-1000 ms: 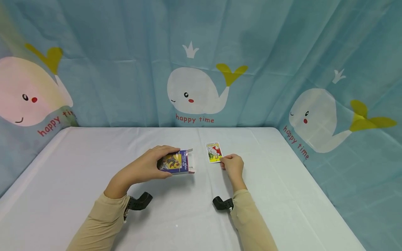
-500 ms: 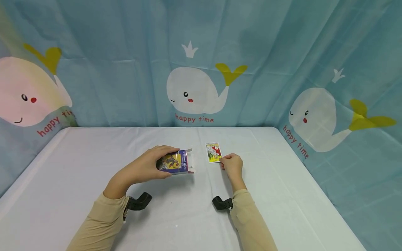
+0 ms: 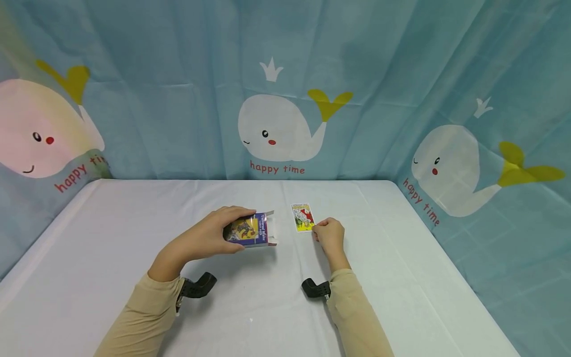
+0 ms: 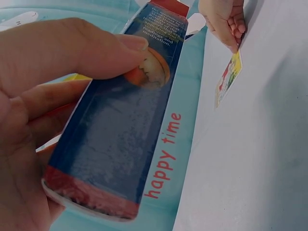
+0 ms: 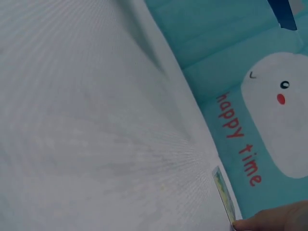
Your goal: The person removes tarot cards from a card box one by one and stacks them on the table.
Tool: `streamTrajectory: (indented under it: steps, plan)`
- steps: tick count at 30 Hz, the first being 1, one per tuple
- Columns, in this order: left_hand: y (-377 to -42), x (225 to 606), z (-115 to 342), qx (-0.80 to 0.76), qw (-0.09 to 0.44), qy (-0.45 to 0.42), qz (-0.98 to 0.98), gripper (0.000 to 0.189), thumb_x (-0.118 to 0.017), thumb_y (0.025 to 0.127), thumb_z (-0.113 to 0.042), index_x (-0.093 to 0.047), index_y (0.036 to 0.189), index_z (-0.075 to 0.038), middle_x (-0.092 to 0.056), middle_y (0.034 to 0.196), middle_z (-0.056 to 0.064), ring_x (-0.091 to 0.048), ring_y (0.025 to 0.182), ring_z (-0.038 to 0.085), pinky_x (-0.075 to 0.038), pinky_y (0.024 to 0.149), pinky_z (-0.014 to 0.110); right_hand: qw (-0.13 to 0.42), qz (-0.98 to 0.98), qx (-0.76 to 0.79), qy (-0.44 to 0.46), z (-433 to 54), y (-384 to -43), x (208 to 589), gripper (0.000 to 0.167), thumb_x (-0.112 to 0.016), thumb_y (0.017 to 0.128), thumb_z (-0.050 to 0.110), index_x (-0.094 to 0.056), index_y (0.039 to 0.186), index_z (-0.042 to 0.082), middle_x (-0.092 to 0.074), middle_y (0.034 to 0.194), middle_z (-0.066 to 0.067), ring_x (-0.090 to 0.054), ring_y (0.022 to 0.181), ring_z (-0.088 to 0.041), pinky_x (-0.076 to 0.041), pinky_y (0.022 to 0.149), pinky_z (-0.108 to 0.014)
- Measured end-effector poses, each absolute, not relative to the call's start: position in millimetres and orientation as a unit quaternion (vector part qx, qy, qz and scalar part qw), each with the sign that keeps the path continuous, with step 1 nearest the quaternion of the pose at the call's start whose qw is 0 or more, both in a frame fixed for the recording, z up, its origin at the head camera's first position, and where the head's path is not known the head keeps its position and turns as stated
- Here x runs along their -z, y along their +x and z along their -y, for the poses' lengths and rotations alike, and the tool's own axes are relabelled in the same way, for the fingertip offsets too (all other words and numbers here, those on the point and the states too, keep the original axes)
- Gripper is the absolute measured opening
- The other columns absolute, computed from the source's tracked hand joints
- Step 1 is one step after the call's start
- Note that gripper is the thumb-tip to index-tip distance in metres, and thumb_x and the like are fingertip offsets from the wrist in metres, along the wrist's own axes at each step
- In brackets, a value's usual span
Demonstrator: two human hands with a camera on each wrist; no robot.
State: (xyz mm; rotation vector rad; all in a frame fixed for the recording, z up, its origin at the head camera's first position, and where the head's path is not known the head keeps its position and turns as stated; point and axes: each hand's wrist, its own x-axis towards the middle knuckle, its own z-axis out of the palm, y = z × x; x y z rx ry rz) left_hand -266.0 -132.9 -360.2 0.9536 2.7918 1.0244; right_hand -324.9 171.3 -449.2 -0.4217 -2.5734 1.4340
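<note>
A blue tarot deck box (image 3: 250, 230) with a yellow picture lies sideways in my left hand (image 3: 207, 234), its end flap standing open toward the right. In the left wrist view my thumb presses the box's dark blue narrow side (image 4: 110, 125), and the other fingers go behind it. My right hand (image 3: 330, 236) pinches the lower right corner of a tarot card (image 3: 303, 217), which shows a red, white and yellow picture face up. The right wrist view catches only the card's edge (image 5: 224, 192) and one fingertip beside it.
A white cloth covers the table (image 3: 401, 282). Behind and around it hangs a blue curtain (image 3: 178, 129) with whales printed on it. A black camera mount sits on each wrist, the left mount (image 3: 199, 286) and the right mount (image 3: 315, 289).
The card has shifted very slightly toward me in the right hand's pinch. The left hand and the box stay where they were.
</note>
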Motion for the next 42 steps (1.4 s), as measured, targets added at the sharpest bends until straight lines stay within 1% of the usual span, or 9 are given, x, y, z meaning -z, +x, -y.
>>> streamTrajectory:
  steps: [5, 11, 14, 19, 28, 33, 36, 39, 42]
  plan:
    - [-266.6, 360.8, 132.5, -0.328, 0.01, 0.303, -0.895, 0.074, -0.082, 0.077, -0.014, -0.051, 0.145, -0.014, -0.054, 0.144, 0.009, -0.05, 0.127, 0.029, -0.041, 0.099, 0.049, 0.084, 0.822, -0.544, -0.149, -176.9, -327.0, 455.1, 0.01, -0.069, 0.086, 0.006, -0.069, 0.086, -0.004, -0.068, 0.066, -0.009, -0.06, 0.05, -0.007, -0.052, 0.052, -0.021]
    - [-266.9, 361.9, 130.5, -0.328, 0.012, 0.306, -0.894, 0.074, -0.082, 0.077, -0.014, -0.051, 0.145, -0.011, -0.055, 0.143, 0.011, -0.051, 0.126, 0.031, -0.042, 0.099, 0.05, 0.077, 0.763, -0.622, -0.158, -181.2, -330.7, 456.4, 0.017, -0.071, 0.088, 0.007, -0.07, 0.098, -0.007, -0.068, 0.072, -0.005, -0.063, 0.053, -0.006, -0.054, 0.055, -0.019]
    - [-266.7, 362.3, 130.1, -0.328, 0.014, 0.307, -0.894, 0.074, -0.082, 0.077, -0.014, -0.051, 0.144, -0.011, -0.055, 0.142, 0.011, -0.051, 0.125, 0.03, -0.043, 0.098, 0.049, 0.081, 0.751, -0.638, -0.149, -178.8, -330.6, 450.5, 0.019, -0.072, 0.087, 0.006, -0.07, 0.1, -0.008, -0.069, 0.075, -0.004, -0.063, 0.055, -0.005, -0.054, 0.056, -0.018]
    - [-266.3, 361.9, 130.6, -0.327, 0.017, 0.303, -0.895, 0.074, -0.082, 0.078, -0.014, -0.051, 0.145, -0.012, -0.054, 0.143, 0.01, -0.051, 0.126, 0.029, -0.043, 0.099, 0.048, 0.088, 0.73, -0.669, -0.112, -167.4, -326.6, 433.7, 0.021, -0.072, 0.086, 0.002, -0.069, 0.102, -0.012, -0.072, 0.079, -0.008, -0.066, 0.058, -0.006, -0.056, 0.06, -0.019]
    - [-266.7, 360.8, 132.6, -0.326, 0.006, 0.311, -0.893, 0.074, -0.082, 0.078, -0.014, -0.051, 0.145, -0.012, -0.054, 0.144, 0.01, -0.051, 0.127, 0.03, -0.043, 0.098, 0.048, 0.071, 0.744, -0.663, -0.043, -141.6, -307.7, 399.3, 0.018, -0.075, 0.086, 0.006, -0.073, 0.099, -0.007, -0.074, 0.092, -0.018, -0.069, 0.063, -0.01, -0.059, 0.066, -0.025]
    - [-266.4, 360.7, 132.2, -0.328, 0.007, 0.311, -0.892, 0.074, -0.082, 0.077, -0.013, -0.051, 0.145, -0.012, -0.054, 0.144, 0.01, -0.051, 0.127, 0.03, -0.043, 0.098, 0.048, 0.066, 0.751, -0.657, -0.017, -133.2, -297.4, 388.4, 0.017, -0.076, 0.086, 0.01, -0.075, 0.097, -0.003, -0.075, 0.091, -0.016, -0.069, 0.066, -0.011, -0.06, 0.071, -0.032]
    - [-266.7, 360.5, 131.4, -0.327, 0.006, 0.312, -0.892, 0.075, -0.082, 0.077, -0.013, -0.051, 0.145, -0.012, -0.054, 0.144, 0.01, -0.051, 0.126, 0.03, -0.043, 0.098, 0.048, 0.06, 0.752, -0.656, -0.006, -129.1, -293.3, 383.7, 0.018, -0.076, 0.087, 0.012, -0.075, 0.097, -0.002, -0.075, 0.093, -0.015, -0.07, 0.068, -0.012, -0.06, 0.072, -0.032]
    - [-266.9, 360.3, 130.7, -0.326, 0.003, 0.312, -0.892, 0.075, -0.083, 0.077, -0.013, -0.051, 0.145, -0.012, -0.055, 0.143, 0.01, -0.052, 0.126, 0.03, -0.043, 0.098, 0.048, 0.048, 0.755, -0.653, 0.001, -125.4, -289.4, 379.4, 0.018, -0.075, 0.087, 0.013, -0.075, 0.097, -0.001, -0.074, 0.093, -0.015, -0.07, 0.069, -0.013, -0.06, 0.071, -0.029]
    - [-266.8, 360.1, 130.2, -0.325, 0.0, 0.312, -0.893, 0.075, -0.083, 0.077, -0.013, -0.051, 0.145, -0.012, -0.055, 0.143, 0.01, -0.052, 0.126, 0.03, -0.043, 0.098, 0.049, 0.039, 0.756, -0.653, 0.014, -122.2, -285.7, 375.8, 0.018, -0.075, 0.087, 0.013, -0.075, 0.097, -0.002, -0.075, 0.094, -0.015, -0.07, 0.07, -0.013, -0.06, 0.071, -0.028]
